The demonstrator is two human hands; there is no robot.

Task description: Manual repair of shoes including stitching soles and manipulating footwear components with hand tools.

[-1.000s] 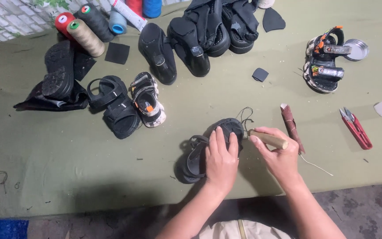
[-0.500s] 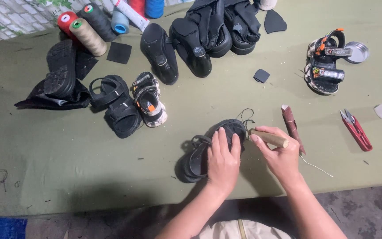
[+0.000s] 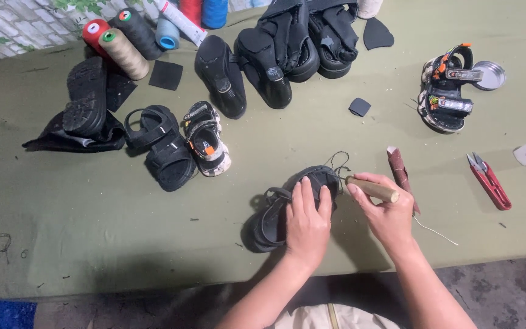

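Black sandal (image 3: 287, 210) lies near the table's (image 3: 92, 244) front edge, pressed under the flat, open left hand (image 3: 305, 225); the right hand (image 3: 388, 213) grips a wooden-handled awl (image 3: 372, 189), bare cloth leftward.

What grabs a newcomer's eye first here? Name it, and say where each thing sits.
First, at the near edge of the green table, the left hand presses down a black sandal while the right hand works a wooden-handled tool at its toe end. Then the clutter: thread cones far left, dark shoes along the far edge, red snips at right.
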